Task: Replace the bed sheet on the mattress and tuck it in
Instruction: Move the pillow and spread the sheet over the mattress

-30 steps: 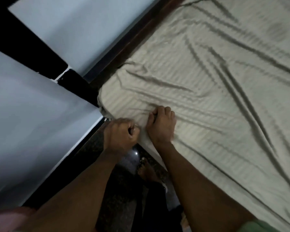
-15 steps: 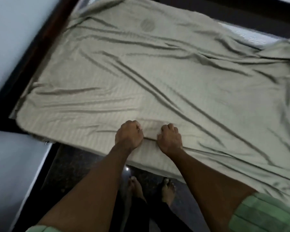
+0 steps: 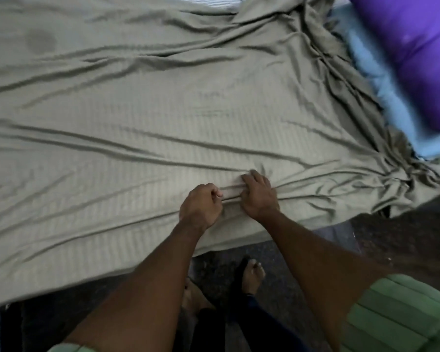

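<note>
An olive striped bed sheet (image 3: 142, 118) lies wrinkled over the mattress and hangs over the near edge. My left hand (image 3: 201, 204) grips a fold of the sheet near that edge, fingers curled. Close beside it on the right, my right hand (image 3: 259, 194) pinches the same ridge of cloth. At the right the sheet is bunched in a heap (image 3: 417, 168), and pale blue mattress (image 3: 381, 92) shows bare beyond it.
A purple pillow (image 3: 417, 47) lies on the bare mattress at the top right. Dark floor (image 3: 404, 224) runs along the near side of the bed, and my feet (image 3: 252, 275) stand on it close to the edge.
My view and both hands have shifted right along the bed's near edge, away from the left corner by the wall. The bunched right end and the purple pillow have come into sight.
</note>
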The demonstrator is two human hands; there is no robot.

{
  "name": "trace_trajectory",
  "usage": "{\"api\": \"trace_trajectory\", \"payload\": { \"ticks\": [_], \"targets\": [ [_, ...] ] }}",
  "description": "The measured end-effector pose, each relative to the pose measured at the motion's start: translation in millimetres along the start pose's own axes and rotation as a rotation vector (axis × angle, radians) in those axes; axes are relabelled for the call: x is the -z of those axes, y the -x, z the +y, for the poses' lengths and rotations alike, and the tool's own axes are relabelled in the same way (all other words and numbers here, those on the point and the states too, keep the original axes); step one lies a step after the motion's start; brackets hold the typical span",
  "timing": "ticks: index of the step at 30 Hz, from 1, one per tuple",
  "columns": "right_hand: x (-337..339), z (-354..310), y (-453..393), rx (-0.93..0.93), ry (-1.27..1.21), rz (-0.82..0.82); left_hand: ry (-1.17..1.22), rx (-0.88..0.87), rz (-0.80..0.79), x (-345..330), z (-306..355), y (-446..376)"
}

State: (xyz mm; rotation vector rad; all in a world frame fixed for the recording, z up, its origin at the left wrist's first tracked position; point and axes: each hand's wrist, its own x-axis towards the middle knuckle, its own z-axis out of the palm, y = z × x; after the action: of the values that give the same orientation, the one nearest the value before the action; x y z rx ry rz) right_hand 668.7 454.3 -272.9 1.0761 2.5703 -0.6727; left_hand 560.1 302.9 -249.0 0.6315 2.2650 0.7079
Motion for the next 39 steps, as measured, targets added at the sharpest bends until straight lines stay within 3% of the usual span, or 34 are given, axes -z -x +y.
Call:
{"api": "trace_trajectory", "payload": {
  "ticks": [6, 11, 15, 18, 23, 28, 33, 39],
  "targets": [
    [40, 97, -17, -0.024, -0.012, -0.009, 0.008, -0.087, -0.053, -81, 78, -26],
    [71, 168, -33, 0.132, -0.123, -0.042, 0.014, -0.138, 0.019, -148, 144, -34],
    [110, 227, -40, 0.033, -0.149, 0.047, -0.012, -0.120, 0.065, -190, 215, -34],
    [138, 276, -44, -0.031, -0.014, 0.123, -0.035, -0.089, 0.067, -214, 262, -44],
    [150, 326, -58, -0.116, 0.125, 0.087, -0.256, -0.044, -0.078, -236, 297, -66],
    [165, 353, -75, 0.093, 0.215, 0.059, -0.485, -0.056, -0.121, -261, 311, -63],
    [179, 387, -75, -0.040, 0.235, 0.142, -0.382, -0.026, -0.190, -296, 364, -67],
    [179, 392, -75, 0.108, 0.020, 0.320, -0.358, 0.022, -0.402, -280, 360, -101]
  ]
}}
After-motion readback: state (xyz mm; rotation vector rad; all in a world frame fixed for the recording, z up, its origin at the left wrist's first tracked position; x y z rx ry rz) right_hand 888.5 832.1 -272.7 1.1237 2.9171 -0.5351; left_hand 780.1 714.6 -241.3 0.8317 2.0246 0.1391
